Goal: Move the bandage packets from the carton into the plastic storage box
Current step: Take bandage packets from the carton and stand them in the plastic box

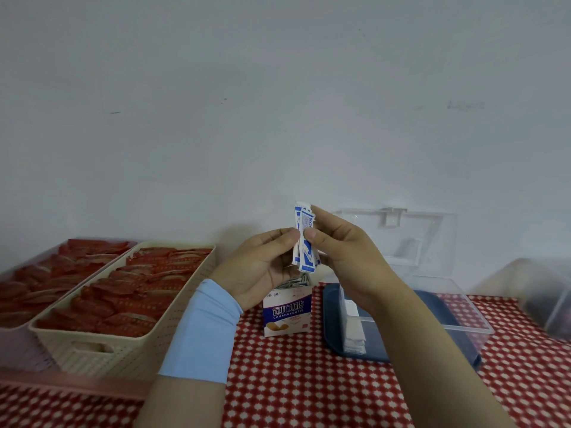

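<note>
Above the carton (pixel 285 313), in the head view, a small bundle of bandage packets (pixel 304 242) stands upright. The left hand (pixel 262 267) pinches it on one side and the right hand (pixel 346 251) on the other. Further packets (pixel 293 284) poke from the carton's open top. Right of the carton sits the plastic storage box (pixel 432 324), with a white stack (pixel 353 329) inside against the wall nearest the carton. The packets look light, thin, floppy and slick, likely to fan apart. A firm pinch across the bundle's middle should keep them together.

Mid-frame, the left hand (pixel 262 267) and right hand (pixel 346 254) pinch bandage packets (pixel 304 239) above the carton (pixel 287 313), beside the plastic storage box (pixel 463 307)
</note>
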Available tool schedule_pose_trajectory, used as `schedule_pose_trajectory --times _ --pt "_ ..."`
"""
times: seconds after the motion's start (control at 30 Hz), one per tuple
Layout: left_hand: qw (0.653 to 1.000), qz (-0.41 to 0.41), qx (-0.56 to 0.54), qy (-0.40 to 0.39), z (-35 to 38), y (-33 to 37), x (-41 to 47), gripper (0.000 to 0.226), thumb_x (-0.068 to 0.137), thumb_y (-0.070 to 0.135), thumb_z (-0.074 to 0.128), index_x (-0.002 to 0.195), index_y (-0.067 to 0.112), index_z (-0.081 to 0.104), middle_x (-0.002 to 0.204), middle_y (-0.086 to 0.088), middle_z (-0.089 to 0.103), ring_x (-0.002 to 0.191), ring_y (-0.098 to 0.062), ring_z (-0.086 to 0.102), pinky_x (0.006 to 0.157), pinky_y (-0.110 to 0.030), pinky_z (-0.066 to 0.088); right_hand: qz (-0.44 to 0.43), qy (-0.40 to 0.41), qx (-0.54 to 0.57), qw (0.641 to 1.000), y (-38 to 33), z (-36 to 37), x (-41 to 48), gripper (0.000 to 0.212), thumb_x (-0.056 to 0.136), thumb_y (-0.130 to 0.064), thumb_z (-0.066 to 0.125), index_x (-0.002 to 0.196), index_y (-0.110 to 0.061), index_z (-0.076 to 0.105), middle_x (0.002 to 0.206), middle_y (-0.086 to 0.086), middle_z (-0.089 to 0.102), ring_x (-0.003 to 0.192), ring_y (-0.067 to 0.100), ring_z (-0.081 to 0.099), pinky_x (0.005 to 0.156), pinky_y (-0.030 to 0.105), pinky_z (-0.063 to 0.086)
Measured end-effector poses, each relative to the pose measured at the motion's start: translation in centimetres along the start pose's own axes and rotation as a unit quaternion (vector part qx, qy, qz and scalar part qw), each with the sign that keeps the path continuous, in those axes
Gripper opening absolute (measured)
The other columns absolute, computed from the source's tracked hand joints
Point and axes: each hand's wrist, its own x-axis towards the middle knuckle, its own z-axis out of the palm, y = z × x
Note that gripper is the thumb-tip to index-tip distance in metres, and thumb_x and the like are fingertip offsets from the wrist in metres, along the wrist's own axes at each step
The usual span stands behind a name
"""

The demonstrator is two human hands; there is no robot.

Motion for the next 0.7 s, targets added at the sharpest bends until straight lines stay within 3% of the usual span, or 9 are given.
schedule_pose_trajectory --times 0.07,0.17,0.23,0.33,0.43,0.5,0.57,0.63,0.7 --pt "1.0 -0.005 0.011 -0.003 0.2 -0.1 0.1 0.051 0.082 0.024 0.062 0.125 -0.003 0.06 0.116 -0.026 0.066 0.101 -0.033 0.068 0.091 -0.04 0.055 0.005 0.023 0.009 1.0 -0.1 -0.4 0.0 0.054 0.097 -0.009 0.06 0.146 -0.023 0.044 0.097 0.002 0.073 0.088 0.015 0.068 0.085 0.035 0.056" --pt "1.0 -0.012 0.025 -0.012 0.8 -0.3 0.2 0.05 0.084 0.026 0.061 0.126 -0.001 0.059 0.121 -0.026 0.066 0.111 -0.036 0.067 0.096 -0.042 0.054 -0.001 0.055 -0.024 0.998 -0.5 -1.0 -0.4 0.047 0.092 -0.013 0.068 0.132 -0.021 0.045 0.094 0.003 0.073 0.076 0.016 0.07 0.069 0.027 0.056" --pt "0.999 -0.014 0.029 -0.016 1.2 -0.5 0.3 0.047 0.083 0.029 0.06 0.121 0.002 0.062 0.105 -0.017 0.074 0.094 -0.028 0.073 0.082 -0.035 0.06 -0.033 0.084 -0.077 0.993 -0.4 -1.5 -0.7 0.032 0.09 -0.016 0.071 0.114 -0.016 0.051 0.097 0.002 0.07 0.073 0.019 0.069 0.068 0.028 0.055" --pt "0.999 -0.019 0.028 -0.008 2.0 -0.7 0.2 0.049 0.082 0.032 0.062 0.121 0.002 0.063 0.091 -0.011 0.072 0.076 -0.023 0.072 0.062 -0.029 0.059 -0.095 0.083 -0.203 0.971 -0.2 -2.1 -1.1 0.004 0.092 -0.024 0.069 0.091 -0.021 0.065 0.097 -0.011 0.071 0.089 0.012 0.067 0.074 0.023 0.052" --pt "1.0 -0.016 -0.003 0.0 2.3 -0.9 0.4 0.048 0.083 0.03 0.064 0.121 0.001 0.064 0.094 -0.013 0.069 0.075 -0.024 0.071 0.06 -0.029 0.057 -0.113 0.056 -0.233 0.964 -0.5 -2.7 -1.6 0.004 0.091 -0.029 0.069 0.092 -0.031 0.072 0.118 -0.017 0.063 0.111 0.002 0.059 0.091 0.03 0.048" --pt "1.0 -0.019 -0.003 -0.004 2.2 -0.9 0.5 0.042 0.082 0.031 0.064 0.115 0.005 0.068 0.1 -0.012 0.072 0.078 -0.024 0.072 0.063 -0.032 0.059 -0.097 0.014 -0.285 0.953 -1.3 -2.9 -2.2 0.026 0.077 -0.035 0.081 0.1 -0.038 0.07 0.141 -0.026 0.045 0.13 -0.008 0.043 0.1 0.019 0.038" --pt "0.999 -0.033 0.014 -0.012 2.1 -0.9 0.4 0.04 0.081 0.031 0.064 0.114 0.009 0.068 0.109 -0.01 0.074 0.083 -0.026 0.074 0.066 -0.036 0.061 -0.079 -0.026 -0.333 0.939 -1.9 -3.2 -2.6 0.052 0.062 -0.034 0.091 0.105 -0.039 0.063 0.148 -0.03 0.034 0.131 -0.02 0.032 0.094 0.006 0.034" --pt "0.998 -0.048 0.025 -0.028 2.2 -0.9 0.2 0.042 0.083 0.03 0.062 0.117 0.007 0.066 0.109 -0.011 0.074 0.078 -0.024 0.073 0.063 -0.035 0.06 -0.073 -0.041 -0.344 0.935 -2.2 -3.2 -2.7 0.057 0.059 -0.027 0.093 0.103 -0.036 0.059 0.144 -0.031 0.038 0.119 -0.029 0.034 0.083 -0.001 0.038" --pt "0.997 -0.055 0.024 -0.046 2.4 -0.9 0.0 0.041 0.09 0.027 0.059 0.122 0.002 0.062 0.105 -0.013 0.073 0.069 -0.021 0.071 0.058 -0.03 0.058 -0.074 -0.042 -0.333 0.939 -2.3 -3.3 -2.6 0.052 0.061 -0.021 0.093 0.099 -0.031 0.059 0.136 -0.026 0.049 0.113 -0.025 0.044 0.08 -0.004 0.037"
